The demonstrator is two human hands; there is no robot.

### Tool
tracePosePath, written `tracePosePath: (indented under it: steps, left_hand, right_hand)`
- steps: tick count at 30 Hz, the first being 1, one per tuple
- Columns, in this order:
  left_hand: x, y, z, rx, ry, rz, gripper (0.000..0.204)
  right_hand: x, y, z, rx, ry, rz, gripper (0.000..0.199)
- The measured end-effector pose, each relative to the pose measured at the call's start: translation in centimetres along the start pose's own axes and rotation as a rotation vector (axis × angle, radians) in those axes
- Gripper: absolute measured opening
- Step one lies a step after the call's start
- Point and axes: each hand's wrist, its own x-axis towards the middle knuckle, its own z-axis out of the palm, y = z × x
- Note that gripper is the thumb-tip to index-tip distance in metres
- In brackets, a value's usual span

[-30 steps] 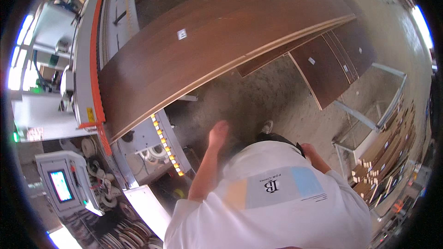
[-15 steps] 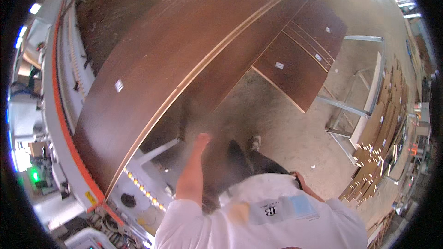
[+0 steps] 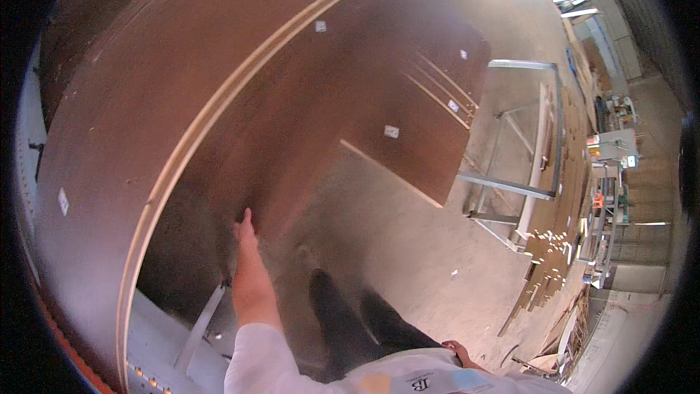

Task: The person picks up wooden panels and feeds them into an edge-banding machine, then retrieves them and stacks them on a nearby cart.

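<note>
Low, left hand (image 3: 244, 228) at brown panel (image 3: 292, 138) edge.

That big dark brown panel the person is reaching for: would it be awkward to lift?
Probably. The brown panel is wide, flat and thin-edged, so it likely feels heavy and may flex. Its smooth face looks slippery; the left hand reaches only one corner, so it may swing or tip.

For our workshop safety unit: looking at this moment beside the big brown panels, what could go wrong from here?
1. The left hand reaches under the top panel onto a lower panel; if either slides, the fingers could be pinched.
2. The right hand is back at the hip, so one hand alone may not steady a wide sheet.
3. The metal frame and loose strips nearby could trip a backward step.
</note>
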Motion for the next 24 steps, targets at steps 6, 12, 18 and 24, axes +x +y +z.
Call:
tracePosePath:
  steps: [6, 12, 18, 24]
  left_hand:
    - [-3.5, 2.3, -0.3, 0.104, 0.010, -0.018, 0.080]
    - [-10.8, -6.8, 3.2, -0.001, -0.097, -0.057, 0.072]
    - [-24.4, -15.3, 7.1, -0.081, -0.044, -0.099, 0.062]
    - [-33.6, -23.9, 6.5, -0.014, 0.006, 0.048, 0.057]
  right_hand:
    - [0.7, 0.2, 3.5, -0.398, 0.001, 0.149, 0.031]
    - [5.1, 5.7, 0.4, -0.415, -0.065, -0.178, 0.034]
    - [6.8, 7.1, 0.1, -0.288, 0.010, -0.238, 0.043]
    - [9.6, 8.9, -4.7, -0.300, 0.003, -0.388, 0.044]
